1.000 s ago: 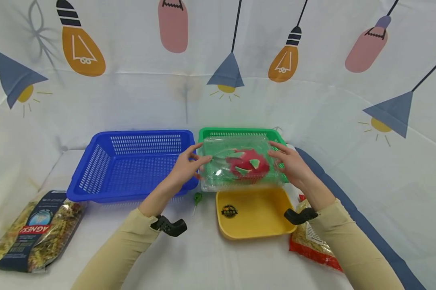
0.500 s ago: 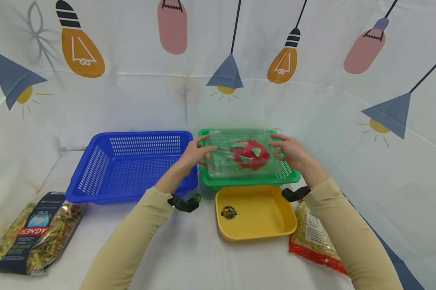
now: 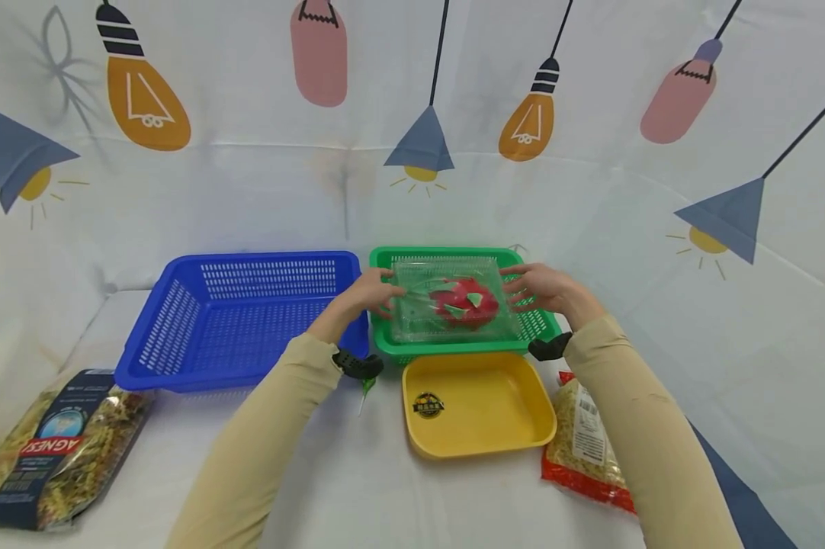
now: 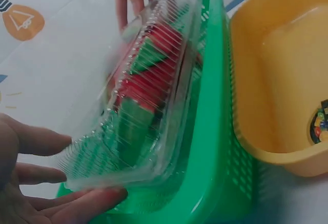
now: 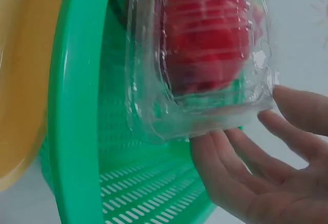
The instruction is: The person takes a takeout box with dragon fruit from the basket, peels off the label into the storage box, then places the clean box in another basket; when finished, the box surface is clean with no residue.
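Observation:
A clear plastic clamshell box lies low within the green basket, a red dragon fruit with green scales showing through its lid. My left hand holds the box's left end, thumb at the upper edge and fingers lower down. At the opposite end my right hand holds it lightly, fingers nearly straight. In the right wrist view the thumb is at the lid corner and the fingertips reach the lower edge. The left wrist view shows the box tilted and slightly blurred above the basket's floor.
Left of the green basket stands a blue basket. A yellow tray sits in front, beside a green lollipop. A pasta bag lies far left; a red-edged bag of grain is partly behind the right forearm.
The box with the dragon fruit has gone from above the yellow tray's back edge, away and down into the green basket. Both hands have moved with it.

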Demonstrator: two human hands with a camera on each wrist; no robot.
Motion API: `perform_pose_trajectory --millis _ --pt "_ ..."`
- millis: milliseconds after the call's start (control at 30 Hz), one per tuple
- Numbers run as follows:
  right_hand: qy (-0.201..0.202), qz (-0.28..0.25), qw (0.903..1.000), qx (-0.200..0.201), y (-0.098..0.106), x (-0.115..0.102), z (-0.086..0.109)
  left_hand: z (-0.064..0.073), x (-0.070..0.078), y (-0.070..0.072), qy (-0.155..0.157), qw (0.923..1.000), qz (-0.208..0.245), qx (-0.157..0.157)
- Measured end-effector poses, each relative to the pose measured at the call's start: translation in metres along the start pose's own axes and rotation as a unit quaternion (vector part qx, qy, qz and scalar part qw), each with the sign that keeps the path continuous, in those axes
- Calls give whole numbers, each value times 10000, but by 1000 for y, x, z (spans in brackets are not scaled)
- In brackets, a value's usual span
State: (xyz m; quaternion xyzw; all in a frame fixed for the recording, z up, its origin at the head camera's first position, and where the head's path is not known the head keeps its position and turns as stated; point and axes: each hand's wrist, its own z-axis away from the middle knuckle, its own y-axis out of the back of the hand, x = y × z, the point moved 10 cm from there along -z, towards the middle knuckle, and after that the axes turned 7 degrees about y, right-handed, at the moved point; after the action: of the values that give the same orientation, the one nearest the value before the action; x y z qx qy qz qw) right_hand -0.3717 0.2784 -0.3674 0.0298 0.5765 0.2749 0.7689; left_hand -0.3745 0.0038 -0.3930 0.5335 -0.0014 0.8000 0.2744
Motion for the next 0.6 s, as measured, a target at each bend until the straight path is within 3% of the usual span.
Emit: perform_pose_trajectory --millis 300,433,600 --pt "-198 24 9995 -257 -4 16 -6 -9 3 -10 -64 9979 -647 -23" --pt "-223 116 9995 -191 -3 19 -6 -19 2 -16 -76 9956 -931 -10" --pt "-229 310 9992 -58 -2 23 -7 -18 1 -22 15 9930 -1182 -2"
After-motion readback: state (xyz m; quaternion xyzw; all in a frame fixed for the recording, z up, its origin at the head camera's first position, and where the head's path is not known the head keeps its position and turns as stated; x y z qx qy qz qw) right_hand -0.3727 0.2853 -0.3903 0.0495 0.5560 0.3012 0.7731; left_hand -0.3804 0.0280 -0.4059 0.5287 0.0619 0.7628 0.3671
